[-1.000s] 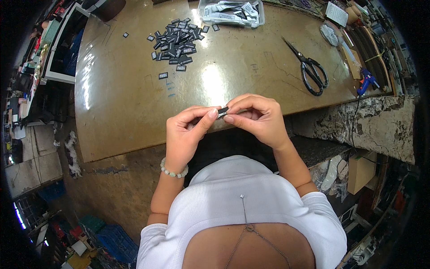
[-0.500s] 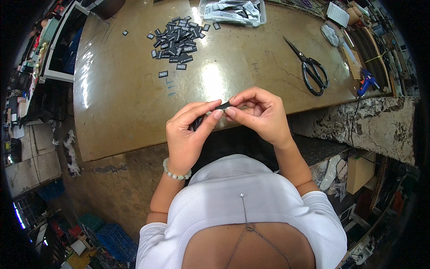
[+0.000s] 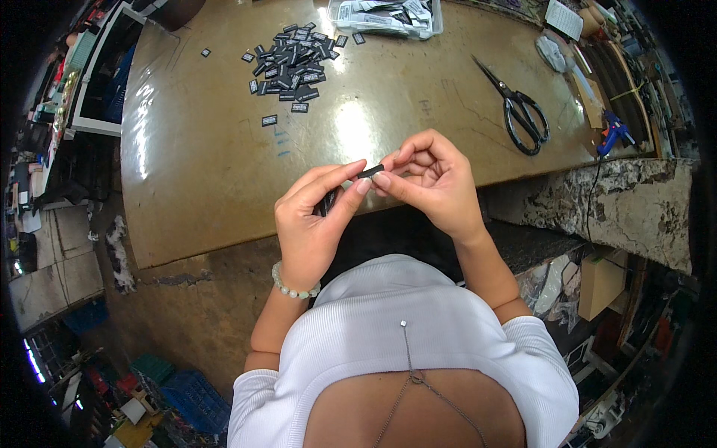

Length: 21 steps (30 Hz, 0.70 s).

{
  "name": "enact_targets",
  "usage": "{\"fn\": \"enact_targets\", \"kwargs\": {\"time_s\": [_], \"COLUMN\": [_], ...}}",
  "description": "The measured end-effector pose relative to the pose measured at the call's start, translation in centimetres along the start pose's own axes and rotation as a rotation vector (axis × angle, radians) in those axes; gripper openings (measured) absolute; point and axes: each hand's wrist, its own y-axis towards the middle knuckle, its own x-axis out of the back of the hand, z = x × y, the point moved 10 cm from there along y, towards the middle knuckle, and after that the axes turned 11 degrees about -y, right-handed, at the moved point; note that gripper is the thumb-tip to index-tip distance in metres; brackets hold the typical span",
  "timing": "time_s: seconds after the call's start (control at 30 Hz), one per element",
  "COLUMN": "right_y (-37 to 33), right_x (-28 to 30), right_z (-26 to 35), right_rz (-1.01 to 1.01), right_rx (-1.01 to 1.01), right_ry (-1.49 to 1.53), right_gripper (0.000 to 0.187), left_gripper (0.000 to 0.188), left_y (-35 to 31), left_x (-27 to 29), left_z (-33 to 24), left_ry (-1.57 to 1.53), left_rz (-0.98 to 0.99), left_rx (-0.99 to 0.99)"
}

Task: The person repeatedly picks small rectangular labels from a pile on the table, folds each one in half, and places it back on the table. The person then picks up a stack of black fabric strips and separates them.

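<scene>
Across the brown desk [image 3: 216,179], tags [image 3: 290,63] heap at eleven o'clock, scissors [image 3: 521,112] at two, as our left hand [image 3: 305,213] and right hand [image 3: 442,187], nearly closed, pinch one black strip [image 3: 371,172].

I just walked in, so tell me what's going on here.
A person's left hand and right hand pinch a small black piece between them at the near side of the table. Something dark shows inside the left hand. A pile of small dark pieces lies farther back, with scissors to the right.
</scene>
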Motion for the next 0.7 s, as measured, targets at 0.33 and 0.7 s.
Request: {"fn": "enact_targets", "kwargs": {"time_s": [0.33,0.7], "right_y": [-0.2,-0.6], "right_x": [-0.1,-0.9], "right_z": [-0.2,-1.4], "right_rz": [-0.006,0.074], "right_rx": [0.003,-0.007], "right_ry": [-0.051,-0.024], "right_gripper": [0.022,0.015], "left_gripper": [0.026,0.044], "left_y": [-0.4,-0.4], "left_x": [-0.1,-0.7], "left_z": [0.5,1.4], "left_ry": [0.023,-0.073], "left_rz": [-0.058,-0.002], "left_rx": [0.022,-0.021]}}
